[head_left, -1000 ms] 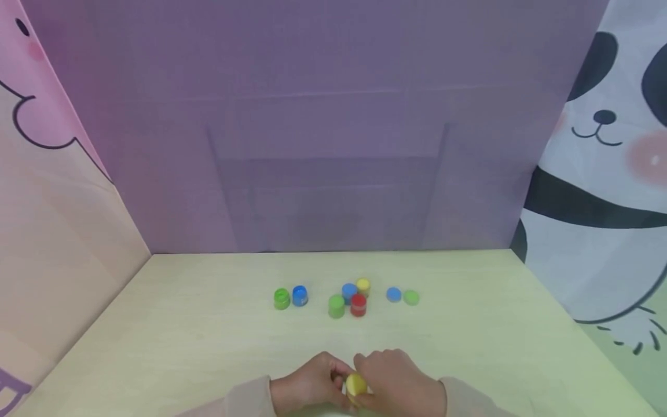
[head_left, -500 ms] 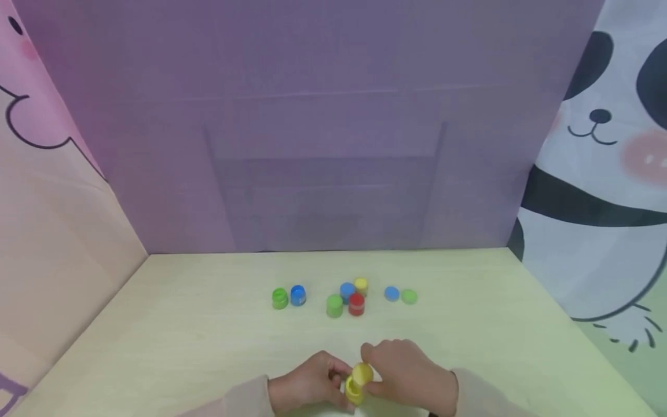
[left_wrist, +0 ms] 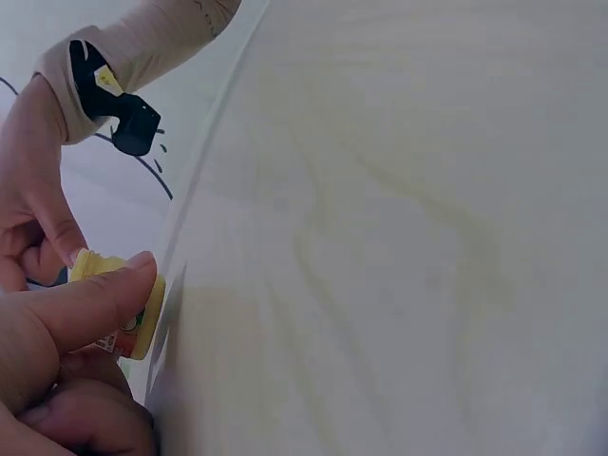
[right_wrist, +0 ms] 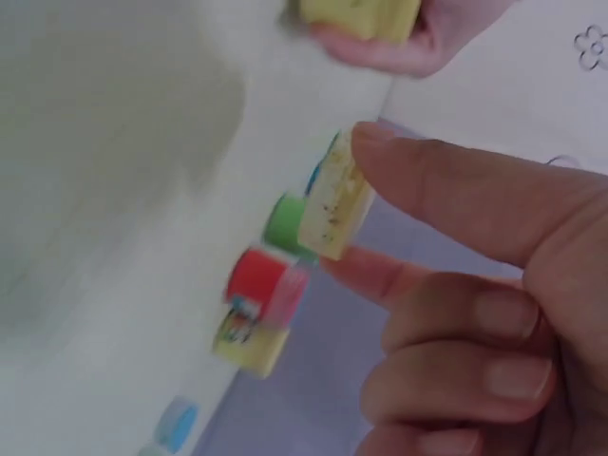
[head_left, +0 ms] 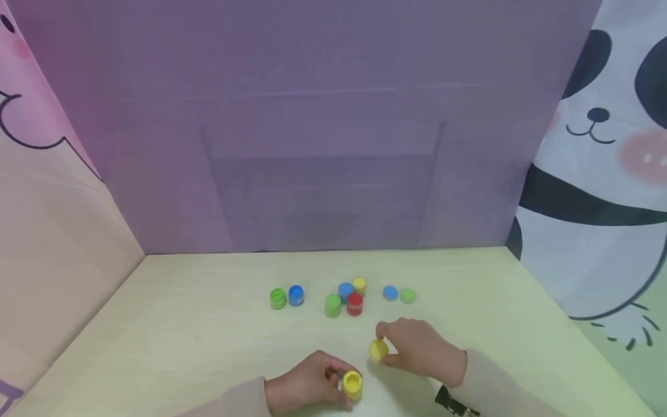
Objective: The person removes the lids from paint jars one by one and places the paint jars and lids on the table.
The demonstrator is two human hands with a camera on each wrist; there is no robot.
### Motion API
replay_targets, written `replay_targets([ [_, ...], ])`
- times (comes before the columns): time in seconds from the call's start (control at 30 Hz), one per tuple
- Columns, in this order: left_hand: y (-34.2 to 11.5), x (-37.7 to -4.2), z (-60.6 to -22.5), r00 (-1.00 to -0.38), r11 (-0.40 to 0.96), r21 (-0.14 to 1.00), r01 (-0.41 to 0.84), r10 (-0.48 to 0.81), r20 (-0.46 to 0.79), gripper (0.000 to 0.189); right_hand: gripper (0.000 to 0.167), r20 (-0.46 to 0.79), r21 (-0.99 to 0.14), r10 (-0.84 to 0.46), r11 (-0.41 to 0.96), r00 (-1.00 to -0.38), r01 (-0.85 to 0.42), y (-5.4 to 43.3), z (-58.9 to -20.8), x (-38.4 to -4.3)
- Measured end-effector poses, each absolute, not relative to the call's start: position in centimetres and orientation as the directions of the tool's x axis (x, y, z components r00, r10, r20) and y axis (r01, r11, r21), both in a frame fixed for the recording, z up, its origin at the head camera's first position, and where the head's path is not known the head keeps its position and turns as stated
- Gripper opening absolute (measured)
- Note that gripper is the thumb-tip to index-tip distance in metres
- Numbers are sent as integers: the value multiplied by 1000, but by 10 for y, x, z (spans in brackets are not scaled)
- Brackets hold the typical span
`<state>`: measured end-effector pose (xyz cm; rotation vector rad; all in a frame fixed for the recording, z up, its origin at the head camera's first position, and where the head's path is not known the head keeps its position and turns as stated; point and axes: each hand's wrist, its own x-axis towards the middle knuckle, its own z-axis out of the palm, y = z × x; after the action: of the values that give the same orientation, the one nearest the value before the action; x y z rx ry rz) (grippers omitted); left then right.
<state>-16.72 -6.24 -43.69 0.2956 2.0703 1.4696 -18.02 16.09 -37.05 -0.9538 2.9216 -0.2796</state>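
Observation:
My left hand [head_left: 311, 382] grips a small yellow jar [head_left: 352, 387] between thumb and fingers, low over the near part of the table. The jar's mouth faces up, uncovered. In the left wrist view, my thumb lies across the jar [left_wrist: 147, 318], which has a printed label. To the right and farther from me, my right hand [head_left: 419, 350] pinches a round yellow lid [head_left: 378, 351] by its edges, above the table. The right wrist view shows the lid [right_wrist: 331, 204] edge-on between thumb and forefinger, with pale specks on its inner side.
An uncovered green jar [head_left: 278, 299] and blue jar [head_left: 296, 295] stand back left. At centre cluster capped jars: green [head_left: 333, 306], blue [head_left: 345, 291], red [head_left: 355, 304] and yellow [head_left: 359, 285]. A blue lid [head_left: 390, 293] and green lid [head_left: 408, 295] lie right of them. Behind rises a purple panel [head_left: 323, 127].
My right hand has lifted the yellow lid off the jar and carried it right and away from me. My left hand has stayed nearly in place with the jar.

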Motion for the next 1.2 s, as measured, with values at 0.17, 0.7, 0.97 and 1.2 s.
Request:
replay_targets([
  [0.17,-66,-171,-437,-815,353,923,-154,482,-321,35,30,-22,-199,-542,826,-840,-527,173,-376,-196],
  [0.7,-100,-196,-433,-884,310,945,-107,404,-233,40,26,13,-217,-453,869,-891,-445,192,-387,-236],
  [0.97,-113,-211,-429,-927,330,940,-89,317,-199,45,26,-19,-227,-418,887,-908,-403,192,-387,-245],
  [1.2,-123,-224,-431,-949,331,936,-123,237,-209,48,24,-40,-221,-402,896,-915,-385,191,-387,-252],
])
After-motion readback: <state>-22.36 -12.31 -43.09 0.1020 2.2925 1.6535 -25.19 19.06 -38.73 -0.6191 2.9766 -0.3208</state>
